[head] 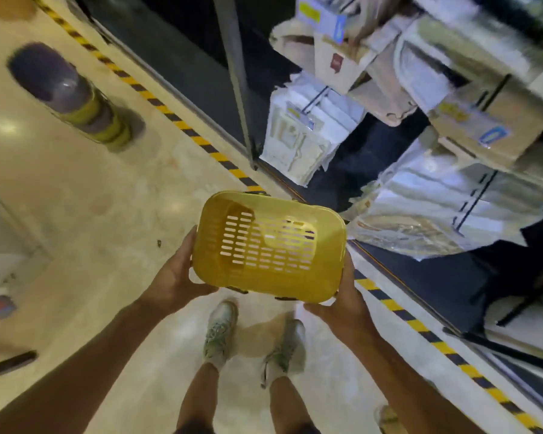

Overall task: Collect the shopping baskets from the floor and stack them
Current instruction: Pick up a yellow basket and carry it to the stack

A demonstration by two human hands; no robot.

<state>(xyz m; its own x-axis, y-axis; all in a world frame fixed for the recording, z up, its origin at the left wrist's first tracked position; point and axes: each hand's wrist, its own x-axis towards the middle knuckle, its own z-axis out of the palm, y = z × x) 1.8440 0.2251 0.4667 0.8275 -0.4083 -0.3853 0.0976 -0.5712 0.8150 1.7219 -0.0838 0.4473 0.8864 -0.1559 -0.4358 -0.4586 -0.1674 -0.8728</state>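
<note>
Head view, yellow basket (pixel 268 245) held between left hand (pixel 176 277), right hand (pixel 342 296)

The floor (pixel 85 189) is pale, glossy stone tile that catches the ceiling light. A strip of yellow-and-black hazard tape (pixel 170 112) runs across it slantwise, from the far left corner down to the near right edge, beside a dark shop front. A dark bollard (pixel 76 98) with yellow bands stands on the floor at the far left. Two pale sneakers (pixel 220 330) stand near the middle.
</note>
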